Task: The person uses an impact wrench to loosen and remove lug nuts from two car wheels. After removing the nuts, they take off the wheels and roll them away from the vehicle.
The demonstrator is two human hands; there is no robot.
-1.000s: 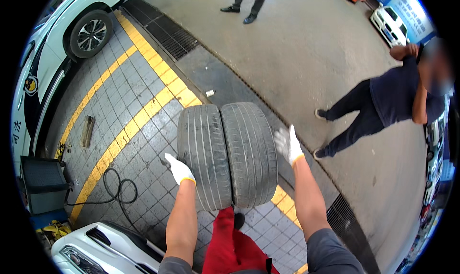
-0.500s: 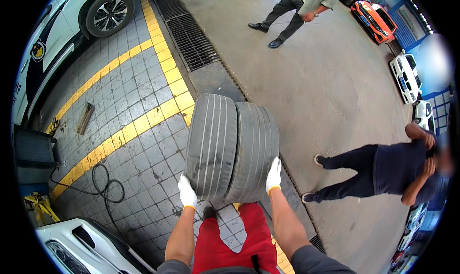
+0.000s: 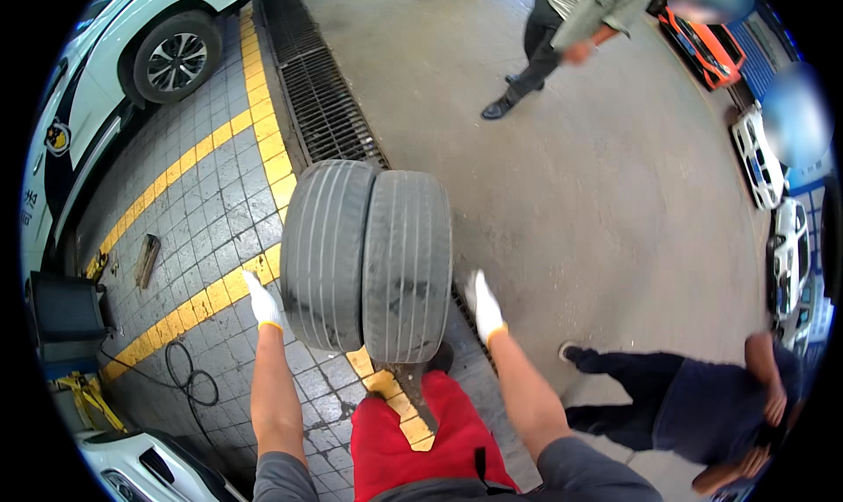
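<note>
Two worn black tyres stand upright side by side on the floor in front of my legs, treads toward me: a left tyre (image 3: pixel 323 247) and a right tyre (image 3: pixel 407 256). Dark smudges mark the right one's tread. My left hand (image 3: pixel 263 301), in a white glove with a yellow cuff, is just left of the left tyre, apart from it, fingers stretched out. On the other side my right hand (image 3: pixel 484 307), gloved alike, hangs flat beside the right tyre with a gap between. Neither hand holds anything.
A black floor grate (image 3: pixel 327 103) runs beside yellow floor tiles (image 3: pixel 274 155). White vehicles stand at far left (image 3: pixel 88 107) and lower left (image 3: pixel 145 458). A black hose (image 3: pixel 189 379) and wood block (image 3: pixel 147 261) lie left. One person (image 3: pixel 549 46) is ahead, another (image 3: pixel 702 405) at right.
Both hands have come off the tyres and spread outward. In the picture the tyres sit further left. The person ahead has changed stride, and the person at right appears lower in view.
</note>
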